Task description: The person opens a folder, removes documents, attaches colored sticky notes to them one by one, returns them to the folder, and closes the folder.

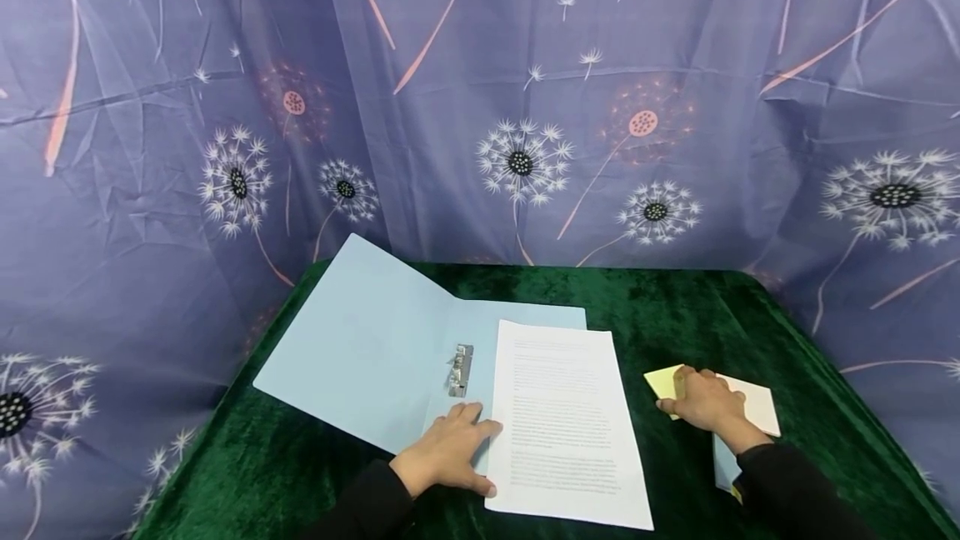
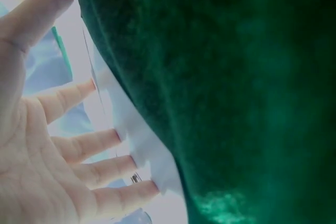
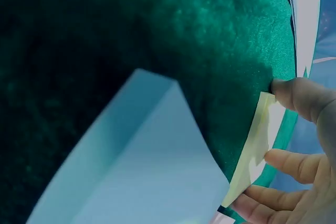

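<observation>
A light blue folder [image 1: 360, 340] lies spread flat, with a metal clip [image 1: 461, 371] near its fold. Printed white sheets [image 1: 558, 415] overlap the folder's right half. My left hand [image 1: 450, 450], fingers spread, rests at the sheets' left edge; in the left wrist view its fingertips [image 2: 121, 195] touch the pale surface. On the right, my right hand [image 1: 703, 400] grips a yellow sticky note pad [image 1: 660, 380] between thumb and fingers. In the right wrist view, the yellow pad [image 3: 249, 150] has its side edge showing. A cream-white pad [image 1: 753, 402] lies right beside that hand, partly covered.
Below the right wrist is a blue block-like pad [image 1: 726, 465], partly hidden by the sleeve; it looms large as a blue block [image 3: 152, 156] in the right wrist view. Green velvet cloth [image 1: 660, 298] covers the table. A purple dandelion-print curtain [image 1: 450, 148] hangs behind.
</observation>
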`<state>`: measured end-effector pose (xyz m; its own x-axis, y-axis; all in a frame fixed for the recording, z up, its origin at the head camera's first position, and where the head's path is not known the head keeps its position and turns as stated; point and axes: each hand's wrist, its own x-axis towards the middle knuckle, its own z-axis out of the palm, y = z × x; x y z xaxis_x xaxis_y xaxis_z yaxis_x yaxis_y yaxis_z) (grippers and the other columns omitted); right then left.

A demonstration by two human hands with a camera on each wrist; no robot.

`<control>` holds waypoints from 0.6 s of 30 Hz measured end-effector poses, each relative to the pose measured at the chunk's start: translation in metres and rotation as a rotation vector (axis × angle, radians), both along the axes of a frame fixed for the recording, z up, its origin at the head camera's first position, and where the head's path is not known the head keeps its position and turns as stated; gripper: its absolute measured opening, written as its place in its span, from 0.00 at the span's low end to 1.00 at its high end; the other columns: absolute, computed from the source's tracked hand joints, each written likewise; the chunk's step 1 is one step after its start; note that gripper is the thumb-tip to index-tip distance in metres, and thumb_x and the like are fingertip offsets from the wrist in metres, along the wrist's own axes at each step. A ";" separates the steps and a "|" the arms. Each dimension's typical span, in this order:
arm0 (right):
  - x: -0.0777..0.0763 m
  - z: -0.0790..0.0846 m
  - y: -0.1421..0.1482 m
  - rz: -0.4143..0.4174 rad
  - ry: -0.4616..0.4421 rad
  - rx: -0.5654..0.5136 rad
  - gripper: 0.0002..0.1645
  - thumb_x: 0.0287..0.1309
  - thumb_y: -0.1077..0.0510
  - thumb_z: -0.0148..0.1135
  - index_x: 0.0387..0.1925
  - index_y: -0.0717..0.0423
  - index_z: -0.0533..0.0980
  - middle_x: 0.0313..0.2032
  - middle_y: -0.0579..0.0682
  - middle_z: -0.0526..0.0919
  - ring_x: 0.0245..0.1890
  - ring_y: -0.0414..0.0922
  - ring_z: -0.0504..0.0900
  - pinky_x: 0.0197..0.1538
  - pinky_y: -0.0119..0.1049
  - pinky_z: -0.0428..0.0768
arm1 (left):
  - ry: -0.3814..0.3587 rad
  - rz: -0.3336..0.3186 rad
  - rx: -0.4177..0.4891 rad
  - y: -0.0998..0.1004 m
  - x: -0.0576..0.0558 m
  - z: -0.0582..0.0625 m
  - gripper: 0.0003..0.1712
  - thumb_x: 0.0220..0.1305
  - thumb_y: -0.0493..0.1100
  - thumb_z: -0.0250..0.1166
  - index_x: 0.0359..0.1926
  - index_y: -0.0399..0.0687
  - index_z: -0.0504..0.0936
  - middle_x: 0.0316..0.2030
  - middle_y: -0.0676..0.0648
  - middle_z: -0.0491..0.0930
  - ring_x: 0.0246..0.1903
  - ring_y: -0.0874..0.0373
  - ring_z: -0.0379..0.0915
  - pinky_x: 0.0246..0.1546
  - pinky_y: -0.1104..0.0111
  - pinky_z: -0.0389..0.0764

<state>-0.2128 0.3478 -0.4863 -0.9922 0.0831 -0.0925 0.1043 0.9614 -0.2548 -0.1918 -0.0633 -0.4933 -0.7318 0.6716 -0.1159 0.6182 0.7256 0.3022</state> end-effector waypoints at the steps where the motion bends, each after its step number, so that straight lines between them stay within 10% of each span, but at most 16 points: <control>1: 0.000 -0.001 0.000 -0.001 0.001 0.001 0.45 0.47 0.42 0.69 0.53 0.74 0.68 0.33 0.63 0.72 0.36 0.61 0.73 0.38 0.63 0.66 | 0.002 -0.002 0.000 0.000 0.000 0.000 0.46 0.40 0.64 0.77 0.62 0.54 0.75 0.53 0.45 0.70 0.49 0.50 0.64 0.41 0.61 0.71; 18: -0.008 0.020 0.003 -0.021 0.023 -0.104 0.49 0.50 0.39 0.66 0.59 0.74 0.64 0.43 0.75 0.74 0.37 0.66 0.76 0.34 0.61 0.72 | -0.001 -0.021 -0.013 0.002 -0.001 0.004 0.45 0.41 0.63 0.77 0.60 0.53 0.75 0.41 0.50 0.66 0.37 0.57 0.58 0.31 0.68 0.64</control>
<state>-0.2206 0.3513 -0.4666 -0.9923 0.0947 -0.0794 0.1170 0.9272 -0.3559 -0.1932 -0.0617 -0.4890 -0.7177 0.6849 -0.1258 0.6326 0.7167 0.2936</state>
